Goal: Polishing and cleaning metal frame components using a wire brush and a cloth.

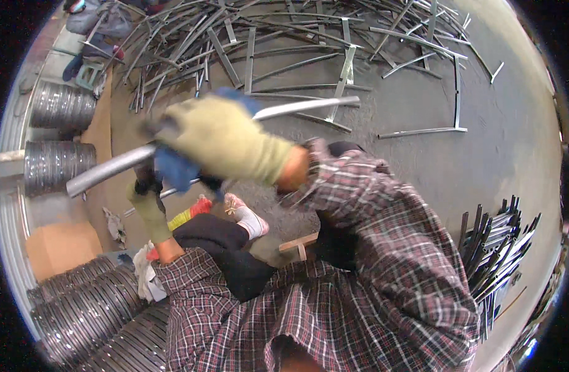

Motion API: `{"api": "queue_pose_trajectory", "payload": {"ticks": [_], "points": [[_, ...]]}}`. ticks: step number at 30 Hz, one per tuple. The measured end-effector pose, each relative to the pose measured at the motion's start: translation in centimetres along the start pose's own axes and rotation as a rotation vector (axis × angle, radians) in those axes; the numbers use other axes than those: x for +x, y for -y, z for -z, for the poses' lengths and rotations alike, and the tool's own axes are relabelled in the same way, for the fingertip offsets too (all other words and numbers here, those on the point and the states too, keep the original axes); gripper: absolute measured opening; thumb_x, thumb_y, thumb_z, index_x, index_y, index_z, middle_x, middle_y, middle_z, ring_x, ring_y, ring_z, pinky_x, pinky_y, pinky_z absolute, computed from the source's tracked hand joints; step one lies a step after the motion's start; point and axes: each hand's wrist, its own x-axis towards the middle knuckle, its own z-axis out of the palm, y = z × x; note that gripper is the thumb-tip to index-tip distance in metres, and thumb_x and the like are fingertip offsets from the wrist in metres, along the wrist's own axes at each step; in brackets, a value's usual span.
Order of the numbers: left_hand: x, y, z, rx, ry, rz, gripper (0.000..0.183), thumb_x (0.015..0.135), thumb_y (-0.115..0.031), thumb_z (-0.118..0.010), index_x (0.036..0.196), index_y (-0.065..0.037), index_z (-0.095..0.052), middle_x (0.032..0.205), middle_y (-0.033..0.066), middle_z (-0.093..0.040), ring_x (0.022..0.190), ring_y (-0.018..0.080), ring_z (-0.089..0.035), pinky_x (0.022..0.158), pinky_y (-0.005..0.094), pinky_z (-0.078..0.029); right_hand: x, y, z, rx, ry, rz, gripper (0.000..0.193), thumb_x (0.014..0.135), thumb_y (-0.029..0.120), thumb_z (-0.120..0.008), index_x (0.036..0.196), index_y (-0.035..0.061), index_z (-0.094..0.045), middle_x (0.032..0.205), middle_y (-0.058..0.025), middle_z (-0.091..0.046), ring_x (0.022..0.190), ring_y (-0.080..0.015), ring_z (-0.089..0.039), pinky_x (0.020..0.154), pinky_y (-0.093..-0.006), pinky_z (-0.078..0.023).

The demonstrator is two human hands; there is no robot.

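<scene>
Right hand (225, 139), in a yellow-green glove, is closed around a long curved grey metal strip (111, 166) held across the lap. Left hand (149, 193) grips it from below. The strip looks stiff, fairly light and smooth; best gripped mid-length, gloved.

My one view sits on the wearer's head, looking steeply down at close range over gloved hands, plaid sleeves (383, 260) and the grey floor (507, 136).
</scene>
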Motion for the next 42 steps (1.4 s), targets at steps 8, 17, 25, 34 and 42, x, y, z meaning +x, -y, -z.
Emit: {"api": "queue_pose_trajectory", "payload": {"ticks": [8, 17, 25, 34, 42], "points": [[1.9, -3.6, -1.8, -0.193, 0.035, 0.049, 0.036, 0.082, -0.02, -0.073, 0.107, 0.003, -0.06, 0.088, 0.0085, -0.066, 0.074, 0.0118, -0.061, 0.058, 0.0232, -0.046, -19.5, -20.4, 2.6, -0.093, 0.171, -0.536, 0.022, 0.072, 0.02, -0.073, 0.089, 0.0099, -0.064, 0.088, -0.0116, -0.065, 0.084, -0.0336, -0.064, 0.073, -0.0401, -0.05], [1.5, -9.8, -5.3, 0.36, 0.008, -0.196, 0.027, 0.081, -0.018, -0.067, 0.094, 0.006, -0.064, 0.073, 0.013, -0.064, 0.07, 0.0155, -0.057, 0.065, 0.0355, -0.047, 4.2, 0.8, 3.0, 0.138, -0.048, 0.029, 0.062, 0.059, 0.015, -0.074, 0.118, 0.0031, -0.058, 0.104, -0.0151, -0.059, 0.096, -0.0326, -0.06, 0.083, -0.0419, -0.049], [-0.6, -7.1, -5.2, 0.299, -0.057, -0.122, 0.04, 0.088, -0.025, -0.058, 0.117, 0.003, -0.058, 0.119, 0.0109, -0.062, 0.102, 0.0254, -0.06, 0.092, 0.0371, -0.045, 4.5, 3.4, 1.7, 0.133, -0.087, -0.149, 0.037, 0.073, 0.019, -0.065, 0.108, 0.0097, -0.058, 0.085, -0.0069, -0.061, 0.074, -0.0261, -0.066, 0.061, -0.036, -0.053], [-0.6, -5.4, -2.3, -0.081, -0.063, 0.087, 0.04, 0.079, -0.029, -0.072, 0.105, 0.0, -0.061, 0.09, 0.0075, -0.065, 0.067, 0.0135, -0.056, 0.057, 0.0247, -0.044, -10.2, -9.9, 2.1, -0.001, 0.17, -0.228, 0.051, 0.064, 0.024, -0.072, 0.112, 0.0112, -0.063, 0.102, -0.0106, -0.067, 0.091, -0.0322, -0.066, 0.076, -0.0397, -0.054], [1.8, -7.9, -4.1, 0.008, 0.02, 0.235, 0.037, 0.071, -0.013, -0.073, 0.104, 0.001, -0.064, 0.091, 0.0085, -0.065, 0.084, 0.0199, -0.063, 0.071, 0.0349, -0.05, -26.2, -22.4, 4.5, -0.075, 0.15, -0.608, 0.032, 0.072, 0.021, -0.08, 0.097, 0.0094, -0.063, 0.086, -0.0122, -0.067, 0.072, -0.0301, -0.065, 0.067, -0.0374, -0.051]]}}
